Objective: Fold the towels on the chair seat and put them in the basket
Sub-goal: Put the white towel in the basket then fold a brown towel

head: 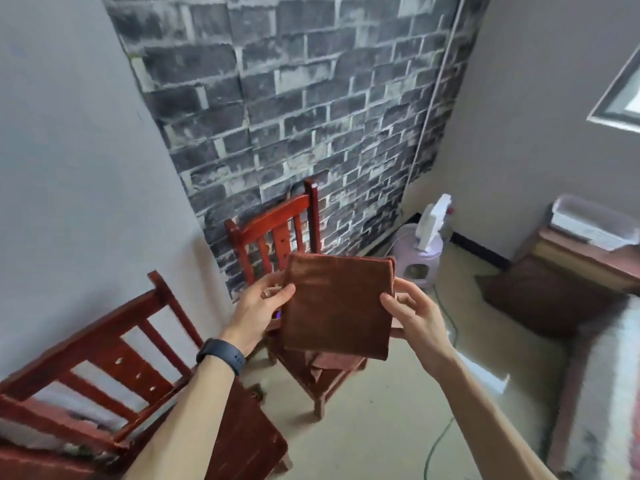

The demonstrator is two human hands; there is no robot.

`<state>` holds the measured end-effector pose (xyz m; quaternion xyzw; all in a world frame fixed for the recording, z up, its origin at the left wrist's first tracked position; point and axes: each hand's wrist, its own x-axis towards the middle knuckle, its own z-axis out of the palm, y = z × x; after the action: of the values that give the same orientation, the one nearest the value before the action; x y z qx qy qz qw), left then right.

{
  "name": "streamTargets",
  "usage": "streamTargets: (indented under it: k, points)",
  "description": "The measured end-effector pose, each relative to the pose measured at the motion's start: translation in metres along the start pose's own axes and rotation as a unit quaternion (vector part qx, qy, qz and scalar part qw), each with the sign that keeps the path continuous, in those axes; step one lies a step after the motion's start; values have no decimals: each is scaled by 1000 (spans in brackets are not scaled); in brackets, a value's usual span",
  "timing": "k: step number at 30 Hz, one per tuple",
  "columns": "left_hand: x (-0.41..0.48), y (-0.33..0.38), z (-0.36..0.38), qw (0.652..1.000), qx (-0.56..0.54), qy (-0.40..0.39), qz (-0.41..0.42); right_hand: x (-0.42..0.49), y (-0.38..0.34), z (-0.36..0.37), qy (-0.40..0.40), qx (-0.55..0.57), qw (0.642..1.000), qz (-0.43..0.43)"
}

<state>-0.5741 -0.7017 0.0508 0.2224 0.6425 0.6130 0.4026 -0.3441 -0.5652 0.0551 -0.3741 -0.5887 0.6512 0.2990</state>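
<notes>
A folded brown towel (337,306) hangs in the air above the far red wooden chair (273,230). My left hand (263,303) pinches its left edge with thumb in front. My right hand (407,310) grips its right edge. Under the folded towel, another brownish-pink towel (327,363) lies crumpled on that chair's seat. A white basket (588,220) sits on a wooden stand at the far right.
A second red chair (114,362) stands close at the lower left. A lilac stool (420,258) with a white fan is by the brick-pattern wall. A bed edge (599,393) is at the right; a green cable (440,441) runs over the floor.
</notes>
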Motion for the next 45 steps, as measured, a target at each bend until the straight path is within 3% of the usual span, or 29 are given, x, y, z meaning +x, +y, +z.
streamTargets:
  k: [10, 15, 34, 45]
  points:
    - [125, 76, 207, 986, 10, -163, 15, 59, -56, -174, 155, 70, 983, -74]
    - [177, 101, 310, 974, 21, -222, 35, 98, -83, -260, 233, 28, 966, -112]
    - [435, 153, 621, 916, 53, -396, 20, 308, -133, -491, 391, 71, 911, -113]
    - [535, 162, 810, 884, 80, -460, 19, 399, -141, -644, 468, 63, 875, -108]
